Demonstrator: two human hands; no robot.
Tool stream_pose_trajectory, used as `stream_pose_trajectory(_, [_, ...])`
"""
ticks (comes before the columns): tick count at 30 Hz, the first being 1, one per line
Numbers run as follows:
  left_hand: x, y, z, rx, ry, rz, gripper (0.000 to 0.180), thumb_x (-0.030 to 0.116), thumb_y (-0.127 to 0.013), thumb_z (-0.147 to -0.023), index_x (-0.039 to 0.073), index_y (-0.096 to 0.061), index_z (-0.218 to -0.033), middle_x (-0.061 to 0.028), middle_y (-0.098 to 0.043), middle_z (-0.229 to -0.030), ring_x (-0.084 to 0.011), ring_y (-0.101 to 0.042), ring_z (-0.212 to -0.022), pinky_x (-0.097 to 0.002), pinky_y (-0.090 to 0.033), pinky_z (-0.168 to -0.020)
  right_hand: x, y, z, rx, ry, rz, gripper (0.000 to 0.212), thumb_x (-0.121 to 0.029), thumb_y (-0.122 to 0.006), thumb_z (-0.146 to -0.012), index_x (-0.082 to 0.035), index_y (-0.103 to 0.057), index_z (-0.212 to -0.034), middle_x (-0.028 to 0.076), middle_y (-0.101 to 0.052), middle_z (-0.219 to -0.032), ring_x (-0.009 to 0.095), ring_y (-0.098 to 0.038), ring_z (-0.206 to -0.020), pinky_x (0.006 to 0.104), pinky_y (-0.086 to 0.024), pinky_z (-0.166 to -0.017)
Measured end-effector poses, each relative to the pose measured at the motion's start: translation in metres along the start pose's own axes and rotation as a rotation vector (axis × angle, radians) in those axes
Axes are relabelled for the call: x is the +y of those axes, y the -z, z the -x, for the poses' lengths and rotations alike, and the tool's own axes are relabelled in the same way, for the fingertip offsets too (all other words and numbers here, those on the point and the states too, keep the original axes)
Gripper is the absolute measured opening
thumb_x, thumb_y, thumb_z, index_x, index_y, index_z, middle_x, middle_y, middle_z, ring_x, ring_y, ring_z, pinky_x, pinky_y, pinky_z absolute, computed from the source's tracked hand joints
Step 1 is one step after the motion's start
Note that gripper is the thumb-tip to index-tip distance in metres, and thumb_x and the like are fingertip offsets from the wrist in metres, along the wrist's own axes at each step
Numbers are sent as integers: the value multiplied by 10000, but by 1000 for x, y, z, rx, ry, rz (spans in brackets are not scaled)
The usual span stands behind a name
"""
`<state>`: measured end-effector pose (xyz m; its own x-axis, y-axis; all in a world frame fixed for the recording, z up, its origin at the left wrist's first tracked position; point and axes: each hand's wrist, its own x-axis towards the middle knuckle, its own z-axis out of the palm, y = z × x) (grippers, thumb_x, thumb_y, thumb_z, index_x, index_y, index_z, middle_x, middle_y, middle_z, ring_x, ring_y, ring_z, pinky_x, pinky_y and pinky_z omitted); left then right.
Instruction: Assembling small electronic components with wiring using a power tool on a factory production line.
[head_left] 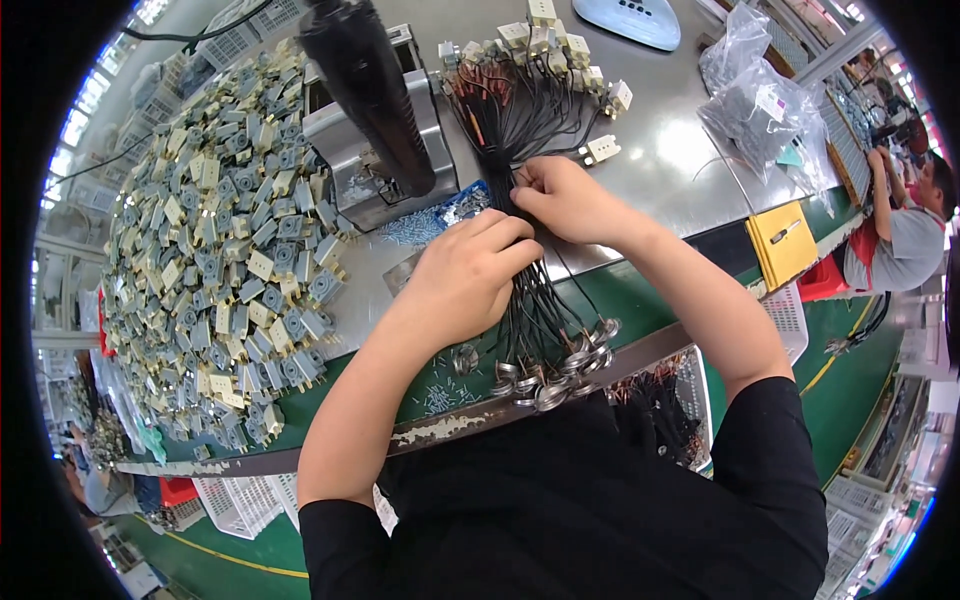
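A bundle of black cables (515, 165) lies across the table edge in front of me. Small cream and grey blocks (575, 50) are on its far ends, where some reddish-brown parts also show. Shiny round metal pieces (550, 375) hang at the near ends. My left hand (475, 268) is closed around the bundle below its narrow gathered part. My right hand (575, 203) is just to the right, thumb and fingers pinched together against that gathered part; whatever is between them is hidden.
A big heap of grey and cream blocks (230, 250) covers the left side. A black upright tool (375, 100) stands on a metal base beside many small screws (415, 228). Plastic bags (765, 110) and a yellow pad (780, 243) lie right. Another person (905, 230) works far right.
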<state>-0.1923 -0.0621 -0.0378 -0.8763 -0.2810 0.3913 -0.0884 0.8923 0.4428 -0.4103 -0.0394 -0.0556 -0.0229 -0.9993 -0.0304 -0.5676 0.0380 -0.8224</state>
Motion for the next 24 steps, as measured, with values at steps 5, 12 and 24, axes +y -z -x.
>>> stream_pose_trajectory(5, [2,10,1,-14,-29,-53,339,-47,-634,-755,60,-688,-1072,-84,-670,-1141,-320,-640,-1090,-439,-537,-919,-2,17,3,14,-43,-13,252,-180,-600,-954,66,-649,-937,189,-690,-802,287,-666,-746,414,-534,-725])
stream_pose_trajectory(12, [1,5,3,-77,57,16,353,-48,-627,-763,61,-688,-1093,-91,-663,-1180,-327,-622,-1123,-446,-531,-951,2,2,19,-43,-45,-248,150,-129,-680,-979,0,-650,-909,-38,-545,-700,33,-441,-667,265,-359,-573])
stream_pose_trajectory(24, [9,10,-6,-133,63,3,357,-58,-614,-748,64,-689,-1075,-74,-668,-1170,-321,-605,-1113,-435,-522,-953,1,10,26,-39,-49,-346,144,-149,-639,-1043,-11,-608,-1016,-52,-545,-834,20,-457,-771,241,-386,-645])
